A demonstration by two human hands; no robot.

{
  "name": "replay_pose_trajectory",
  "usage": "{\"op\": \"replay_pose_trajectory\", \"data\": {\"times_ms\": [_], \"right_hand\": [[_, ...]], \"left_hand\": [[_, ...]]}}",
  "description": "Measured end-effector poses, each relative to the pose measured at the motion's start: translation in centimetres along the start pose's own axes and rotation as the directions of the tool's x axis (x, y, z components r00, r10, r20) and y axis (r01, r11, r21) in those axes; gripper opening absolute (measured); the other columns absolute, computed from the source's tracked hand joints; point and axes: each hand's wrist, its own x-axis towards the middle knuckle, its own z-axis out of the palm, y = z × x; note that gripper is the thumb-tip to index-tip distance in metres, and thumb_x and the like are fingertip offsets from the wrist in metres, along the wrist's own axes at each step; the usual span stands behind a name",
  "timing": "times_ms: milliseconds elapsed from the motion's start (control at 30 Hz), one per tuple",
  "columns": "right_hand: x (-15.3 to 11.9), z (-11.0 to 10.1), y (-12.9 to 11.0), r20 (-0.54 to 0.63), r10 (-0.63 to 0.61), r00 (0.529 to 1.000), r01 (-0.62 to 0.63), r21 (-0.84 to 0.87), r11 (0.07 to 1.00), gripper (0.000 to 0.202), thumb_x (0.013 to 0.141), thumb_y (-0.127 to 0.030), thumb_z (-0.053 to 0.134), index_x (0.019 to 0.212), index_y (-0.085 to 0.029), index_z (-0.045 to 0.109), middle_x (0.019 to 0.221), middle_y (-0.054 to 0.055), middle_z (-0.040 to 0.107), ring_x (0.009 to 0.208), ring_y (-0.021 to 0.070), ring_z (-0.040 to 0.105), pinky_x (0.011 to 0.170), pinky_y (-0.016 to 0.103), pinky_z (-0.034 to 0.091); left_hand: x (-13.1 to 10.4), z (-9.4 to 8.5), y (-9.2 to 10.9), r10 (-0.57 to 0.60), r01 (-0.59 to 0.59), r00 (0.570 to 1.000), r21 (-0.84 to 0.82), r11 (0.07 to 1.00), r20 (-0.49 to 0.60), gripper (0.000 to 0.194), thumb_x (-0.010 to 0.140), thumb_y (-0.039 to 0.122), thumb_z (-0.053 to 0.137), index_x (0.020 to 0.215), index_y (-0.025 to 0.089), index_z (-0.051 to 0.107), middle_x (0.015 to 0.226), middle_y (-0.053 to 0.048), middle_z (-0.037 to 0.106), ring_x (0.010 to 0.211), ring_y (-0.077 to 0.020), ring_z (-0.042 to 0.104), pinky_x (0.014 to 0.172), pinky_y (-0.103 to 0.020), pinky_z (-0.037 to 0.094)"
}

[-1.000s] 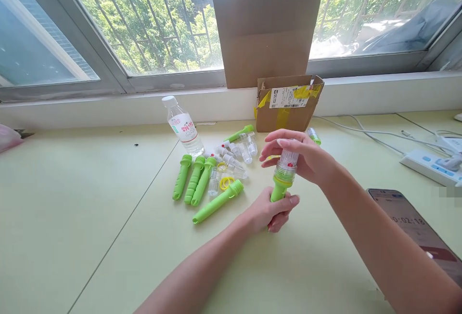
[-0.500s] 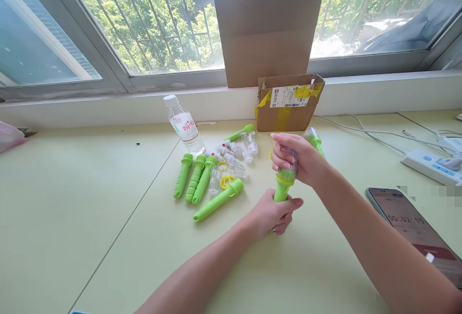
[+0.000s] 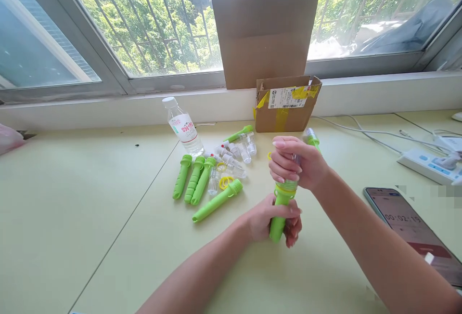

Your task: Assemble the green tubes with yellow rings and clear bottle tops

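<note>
From my remote seat I take the cardboard box (image 3: 287,104) at the back of the table (image 3: 90,217) as my landmark. Left of the box a water bottle (image 3: 183,127) leans on the table. In front of the box and to its left lies a heap of clear plastic tubes (image 3: 234,155), with three green handles (image 3: 195,179) side by side beyond it and a longer green handle (image 3: 217,201) just beside two yellow rings (image 3: 226,181). Right of the box I see white cables (image 3: 361,128) running to a power strip (image 3: 429,167). Nearer me on that side lies a phone (image 3: 415,229), screen lit.
</note>
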Motion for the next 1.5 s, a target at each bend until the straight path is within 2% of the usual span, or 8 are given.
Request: {"op": "replay_pose_trajectory", "data": {"times_ms": [133,433,633,833,900,1067,1233,1500], "right_hand": [[0.3,-0.2,0.7,0.062,0.029,0.998,-0.032,0.048,0.998,0.038,0.086,-0.022,0.053,0.053,-0.02,0.034,0.037,-0.009,0.033,0.032,0.007,0.033,0.041,0.024,0.039],[1.1,-0.6,1.3,-0.309,0.013,0.951,-0.032,-0.058,0.998,0.036,0.08,-0.025,0.062,0.054,-0.02,0.037,0.04,-0.008,0.032,0.035,0.0072,0.035,0.041,0.025,0.04],[1.1,0.7,1.3,-0.418,-0.134,0.898,0.051,-0.204,0.978,0.036,0.08,-0.023,0.06,0.052,-0.02,0.038,0.04,-0.007,0.036,0.035,0.0082,0.038,0.042,0.026,0.043],[1.3,1.7,1.5,-0.483,-0.333,0.81,0.215,-0.283,0.935,0.036,0.08,-0.022,0.059,0.051,-0.02,0.039,0.039,-0.007,0.037,0.034,0.0087,0.04,0.043,0.027,0.043],[1.2,1.5,1.5,-0.455,-0.335,0.825,0.222,-0.284,0.933,0.037,0.08,-0.021,0.06,0.05,-0.02,0.039,0.038,-0.007,0.038,0.034,0.009,0.041,0.044,0.027,0.044],[0.7,0.3,1.1,-0.274,-0.266,0.924,0.214,-0.207,0.955,0.038,0.081,-0.021,0.058,0.048,-0.02,0.039,0.037,-0.006,0.038,0.033,0.0094,0.039,0.043,0.027,0.042],[0.6,-0.7,1.2,-0.2,-0.215,0.956,0.207,-0.059,0.977,0.035,0.079,-0.016,0.054,0.048,-0.02,0.038,0.035,-0.007,0.036,0.032,0.0096,0.039,0.043,0.026,0.041],[0.8,-0.8,1.6,0.067,-0.045,0.997,0.043,0.039,0.998,0.035,0.08,-0.014,0.051,0.048,-0.019,0.037,0.034,-0.006,0.038,0.032,0.0093,0.039,0.044,0.026,0.041]], "left_hand": [[-0.2,0.3,0.0,-0.133,0.134,0.989,-0.01,0.991,0.063,0.041,0.072,0.028,0.064,0.047,0.018,0.034,0.038,0.006,0.035,0.034,-0.0053,0.032,0.037,-0.021,0.023],[0.8,1.0,-0.6,-0.057,0.081,0.938,0.058,0.995,-0.341,0.036,0.069,0.023,0.058,0.052,0.021,0.026,0.04,0.009,0.026,0.036,-0.0039,0.019,0.037,-0.021,0.015],[1.2,1.0,-0.6,0.216,0.067,0.774,0.416,0.907,-0.595,0.026,0.069,0.018,0.048,0.053,0.021,0.027,0.042,0.008,0.023,0.039,-0.0056,0.022,0.04,-0.023,0.017],[1.3,-1.1,-0.5,0.566,0.155,0.56,0.747,0.646,-0.606,0.033,0.069,0.015,0.048,0.052,0.019,0.021,0.049,0.006,0.021,0.048,-0.0065,0.02,0.046,-0.025,0.013],[1.1,-1.5,-0.2,0.546,0.125,0.611,0.751,0.649,-0.573,0.035,0.072,0.017,0.05,0.052,0.019,0.022,0.048,0.006,0.022,0.047,-0.0063,0.021,0.046,-0.025,0.014],[0.0,-1.9,1.2,0.242,-0.023,0.924,0.591,0.806,-0.295,0.037,0.08,0.034,0.056,0.05,0.017,0.042,0.044,0.004,0.043,0.041,-0.0077,0.039,0.047,-0.024,0.03],[-0.5,-2.7,2.1,0.077,0.005,0.98,0.412,0.911,-0.183,0.035,0.075,0.031,0.063,0.049,0.017,0.044,0.041,0.004,0.045,0.037,-0.0066,0.039,0.042,-0.022,0.029],[-0.4,-1.7,1.4,-0.161,0.16,0.987,0.211,0.964,-0.013,0.039,0.07,0.028,0.067,0.048,0.018,0.036,0.04,0.007,0.037,0.035,-0.0059,0.031,0.036,-0.022,0.026]]}}
